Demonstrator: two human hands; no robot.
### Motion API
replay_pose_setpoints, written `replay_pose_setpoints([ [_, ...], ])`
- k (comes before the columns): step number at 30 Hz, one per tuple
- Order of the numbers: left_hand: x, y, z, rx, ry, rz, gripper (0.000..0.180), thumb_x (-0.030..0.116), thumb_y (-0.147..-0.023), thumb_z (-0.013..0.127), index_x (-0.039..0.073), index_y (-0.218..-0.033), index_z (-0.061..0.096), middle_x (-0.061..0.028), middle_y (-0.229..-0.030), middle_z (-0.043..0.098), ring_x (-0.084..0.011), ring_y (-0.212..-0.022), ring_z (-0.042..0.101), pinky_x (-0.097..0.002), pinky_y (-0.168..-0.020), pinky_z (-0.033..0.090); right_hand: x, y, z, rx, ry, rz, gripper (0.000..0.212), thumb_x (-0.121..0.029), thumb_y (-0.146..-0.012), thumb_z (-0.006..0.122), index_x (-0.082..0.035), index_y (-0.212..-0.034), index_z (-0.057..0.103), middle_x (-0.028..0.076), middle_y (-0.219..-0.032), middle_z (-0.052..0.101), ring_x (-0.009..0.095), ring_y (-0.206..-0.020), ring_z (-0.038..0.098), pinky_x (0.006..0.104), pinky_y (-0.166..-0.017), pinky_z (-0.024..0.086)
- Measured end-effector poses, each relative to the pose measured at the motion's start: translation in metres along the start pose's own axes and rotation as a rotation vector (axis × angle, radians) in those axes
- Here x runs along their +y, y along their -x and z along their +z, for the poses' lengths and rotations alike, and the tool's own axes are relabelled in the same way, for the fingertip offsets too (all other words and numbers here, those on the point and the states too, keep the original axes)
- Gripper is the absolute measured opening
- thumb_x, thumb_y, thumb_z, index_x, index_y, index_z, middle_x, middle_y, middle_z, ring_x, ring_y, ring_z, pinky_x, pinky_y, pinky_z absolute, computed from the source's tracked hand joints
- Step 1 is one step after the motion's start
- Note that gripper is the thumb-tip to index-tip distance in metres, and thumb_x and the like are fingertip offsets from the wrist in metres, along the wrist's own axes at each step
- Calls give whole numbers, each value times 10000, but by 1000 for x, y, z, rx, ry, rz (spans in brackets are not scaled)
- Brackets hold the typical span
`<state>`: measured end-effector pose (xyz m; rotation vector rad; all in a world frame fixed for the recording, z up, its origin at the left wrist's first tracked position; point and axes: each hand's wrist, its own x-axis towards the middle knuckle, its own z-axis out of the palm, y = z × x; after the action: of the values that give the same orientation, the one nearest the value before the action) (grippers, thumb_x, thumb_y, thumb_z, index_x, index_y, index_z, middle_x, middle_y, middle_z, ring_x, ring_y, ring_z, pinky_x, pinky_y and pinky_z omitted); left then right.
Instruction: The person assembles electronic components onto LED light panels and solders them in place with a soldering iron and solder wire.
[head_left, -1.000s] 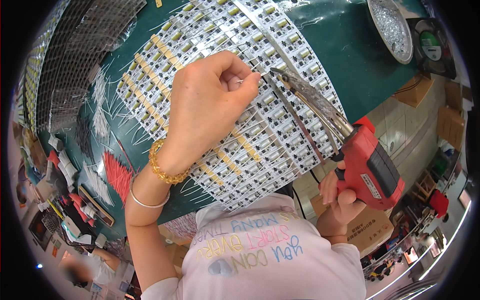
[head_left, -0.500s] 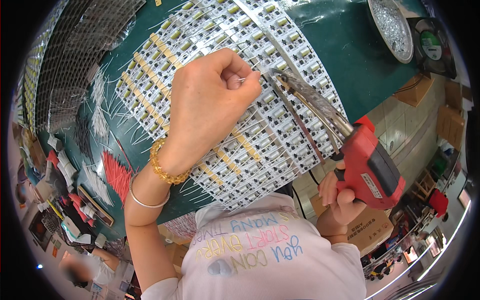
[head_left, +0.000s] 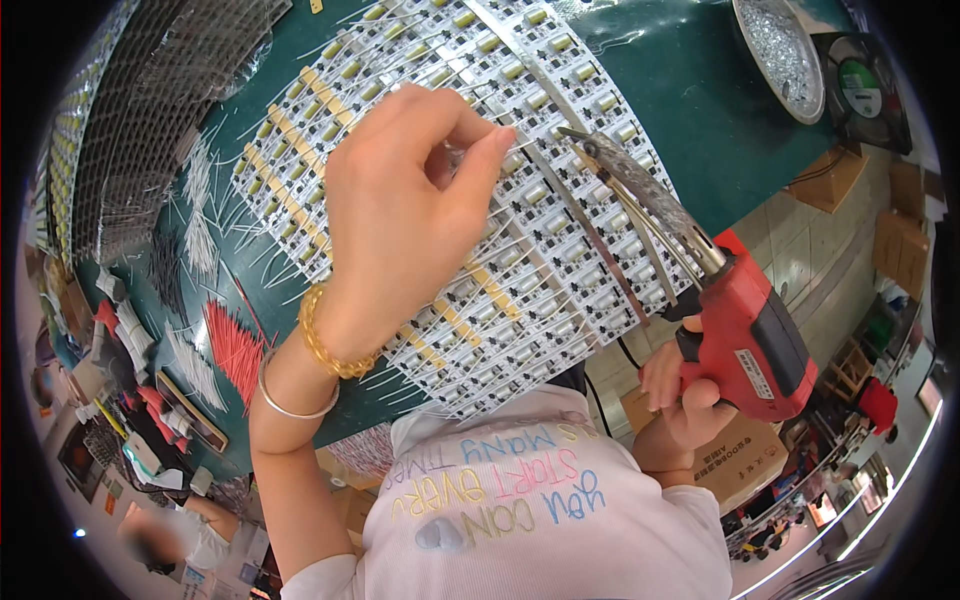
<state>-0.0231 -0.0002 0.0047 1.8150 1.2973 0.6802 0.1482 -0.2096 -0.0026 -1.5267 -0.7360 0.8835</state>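
A large sheet of small white circuit boards (head_left: 540, 230) lies on the green table, with pale cylindrical parts and many thin white wires standing along its rows. My left hand (head_left: 400, 190) hovers over its middle, thumb and forefinger pinched on a thin white wire (head_left: 522, 146), mostly hidden by the fingers. My right hand (head_left: 690, 395) grips a red and black soldering gun (head_left: 755, 340) at the sheet's right side. Its dark, worn barrel points up and left, and the tip is just right of my left fingertips, apart from them.
Metal strips (head_left: 585, 225) cross the sheet. White wires (head_left: 200, 230), black wires (head_left: 165, 270) and red wires (head_left: 232, 345) lie in bundles at left. Far right stand a dish of shiny bits (head_left: 778, 60) and a black spool (head_left: 860, 90). Another person (head_left: 165, 535) sits lower left.
My left hand has shifted slightly left and up, still pinched. The soldering gun has moved slightly right, its tip drawing away from my left fingertips.
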Motion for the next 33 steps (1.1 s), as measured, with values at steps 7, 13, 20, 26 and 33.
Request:
replay_pose_setpoints([
  [7, -15, 9, 23, 131, -220, 416, 130, 55, -675, 663, 64, -673, 533, -50, -710, 509, -223, -660, 489, -328, -611, 362, -15, -7, 8, -114, -85, 39, 732, -524, -793, 575, 81, -1159, 385, -18, -489, 437, 93, -388, 425, 235, -425, 365],
  [13, -13, 9, 26, 124, -204, 347, 140, 57, -668, 657, 71, -660, 518, -36, -690, 503, -216, -636, 480, -334, -607, 339, -16, -5, 11, -115, -73, 132, 728, -522, -777, 583, 70, -1154, 388, -16, -490, 433, 99, -406, 425, 239, -442, 362],
  [20, -5, 8, 17, 33, -239, 275, 101, -4, -697, 654, 6, -712, 554, -65, -771, 582, -158, -632, 542, -257, -573, 445, -1, -1, 0, -119, -93, 112, 687, -501, -768, 608, 54, -1114, 397, -17, -495, 425, 102, -410, 418, 239, -440, 349],
  [26, -6, 6, 20, 56, -166, 249, 124, 65, -664, 656, 53, -649, 534, -51, -672, 517, -222, -578, 494, -337, -593, 360, 0, 0, 1, -113, -97, 108, 668, -495, -764, 620, 51, -1093, 419, -15, -498, 425, 99, -414, 417, 241, -440, 345],
  [33, -2, 4, 13, -26, -227, 217, 94, 29, -713, 650, 2, -720, 561, -60, -738, 566, -143, -611, 531, -248, -559, 434, 6, 2, -2, -120, 72, 67, 697, -491, -746, 649, 70, -1092, 421, -4, -505, 439, 94, -424, 422, 238, -450, 349],
])
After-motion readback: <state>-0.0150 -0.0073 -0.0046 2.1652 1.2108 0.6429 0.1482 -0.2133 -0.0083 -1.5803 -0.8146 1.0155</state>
